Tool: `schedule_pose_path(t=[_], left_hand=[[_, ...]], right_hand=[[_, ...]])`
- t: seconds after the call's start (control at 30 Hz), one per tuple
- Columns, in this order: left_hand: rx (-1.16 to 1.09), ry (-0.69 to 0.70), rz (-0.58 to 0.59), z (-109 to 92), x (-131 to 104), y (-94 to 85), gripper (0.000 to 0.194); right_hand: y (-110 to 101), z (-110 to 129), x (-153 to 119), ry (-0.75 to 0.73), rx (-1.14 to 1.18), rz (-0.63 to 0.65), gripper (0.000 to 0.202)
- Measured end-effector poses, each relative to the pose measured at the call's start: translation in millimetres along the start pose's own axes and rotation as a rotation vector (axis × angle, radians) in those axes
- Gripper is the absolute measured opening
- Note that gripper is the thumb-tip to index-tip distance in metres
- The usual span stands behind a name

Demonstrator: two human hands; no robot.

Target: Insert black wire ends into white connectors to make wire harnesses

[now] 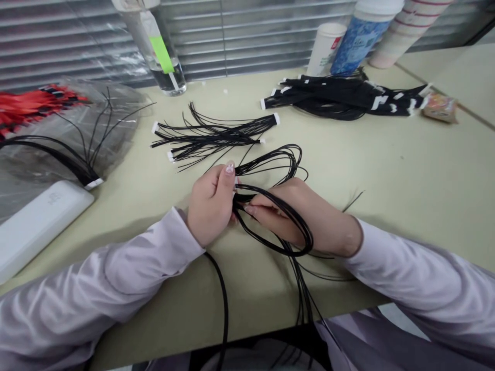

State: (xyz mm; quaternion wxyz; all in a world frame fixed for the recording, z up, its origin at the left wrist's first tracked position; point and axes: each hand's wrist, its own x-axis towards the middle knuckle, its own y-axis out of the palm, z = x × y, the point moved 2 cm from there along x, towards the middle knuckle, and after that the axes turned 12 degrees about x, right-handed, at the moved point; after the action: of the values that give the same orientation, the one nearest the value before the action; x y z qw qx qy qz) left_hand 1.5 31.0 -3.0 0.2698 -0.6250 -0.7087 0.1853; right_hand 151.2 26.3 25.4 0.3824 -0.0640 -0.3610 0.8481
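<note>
My left hand [212, 202] is closed on a white connector with a bundle of thin black wires [305, 232] coming out of it. Only a sliver of the connector shows beside the thumb. The wires bend round in loops to the right, and loose ends hang over the table's front edge. My right hand [294, 211] reaches through a loop, its thumb and fingertips pinching black wire close to the connector. Just beyond the hands lie several short black wire harnesses [216, 133] with white connectors at their ends.
At the back right lies a pile of black harnesses [328, 98] beside a small packet [441, 107]. A clear bottle [154, 51], a white bottle [326, 49] and a blue cup [359, 41] stand along the blinds. At left are a plastic bag [119, 129], red wires [34, 105] and a white power bank [46, 226].
</note>
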Motion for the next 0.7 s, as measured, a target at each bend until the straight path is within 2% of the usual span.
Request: schedule_pose_path(t=[0.13, 0.3, 0.5, 0.6, 0.7], left_hand=[[0.036, 0.034, 0.002, 0, 0, -0.5, 0.042], [0.074, 0.051, -0.002, 0, 1, -0.9, 0.042], [0.085, 0.045, -0.013, -2, 2, -0.9, 0.042], [0.06, 0.023, -0.005, -2, 3, -0.1, 0.041], [0.019, -0.026, 0.016, -2, 3, 0.7, 0.042]], right_hand=[[3, -1, 1, 0.009, -0.034, -0.001, 0.024], [8, 2, 0, 0.057, -0.284, -0.02, 0.031], [8, 7, -2, -0.049, -0.479, -0.006, 0.033], [4, 7, -3, -0.072, -0.577, -0.021, 0.028], [-12, 9, -5, 0.042, -0.638, 0.049, 0.019]])
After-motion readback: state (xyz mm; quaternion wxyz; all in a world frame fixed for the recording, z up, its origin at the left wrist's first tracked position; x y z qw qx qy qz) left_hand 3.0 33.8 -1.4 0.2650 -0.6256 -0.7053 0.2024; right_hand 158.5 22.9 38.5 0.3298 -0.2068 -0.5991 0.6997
